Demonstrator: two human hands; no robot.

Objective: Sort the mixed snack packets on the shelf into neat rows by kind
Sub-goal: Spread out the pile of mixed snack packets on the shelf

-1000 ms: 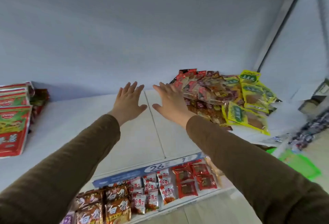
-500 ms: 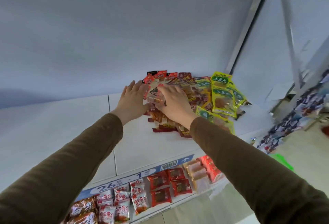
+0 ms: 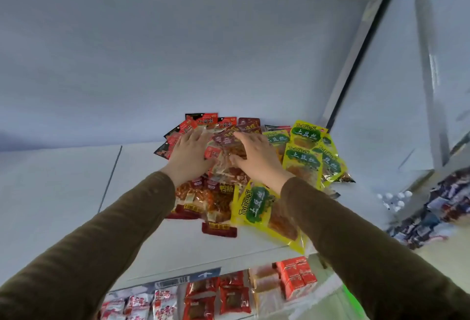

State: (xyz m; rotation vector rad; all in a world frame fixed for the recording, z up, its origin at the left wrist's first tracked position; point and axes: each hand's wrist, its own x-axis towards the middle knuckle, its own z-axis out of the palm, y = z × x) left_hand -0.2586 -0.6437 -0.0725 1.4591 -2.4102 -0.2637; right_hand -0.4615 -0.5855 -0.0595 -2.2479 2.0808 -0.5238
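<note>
The yellow packets point(image 3: 302, 157) just right of the right hand point(image 3: 256, 157) read "TuDouSi" over green "土豆丝"; another below its wrist point(image 3: 264, 208) carries the same. The red packets point(image 3: 204, 120) beyond the left hand point(image 3: 188, 154) read "小面筋". A dark-red packet point(image 3: 221, 197) below the left hand reads "鸭肠". The blue strip point(image 3: 206, 274) on the shelf edge near the forearms shows a white arrow; its barcode is unreadable.

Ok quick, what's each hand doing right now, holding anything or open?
Left hand: open, fingers straight, resting flat on the red packets.
Right hand: fingers and thumb curled round a dark red packet atop the pile.
</note>
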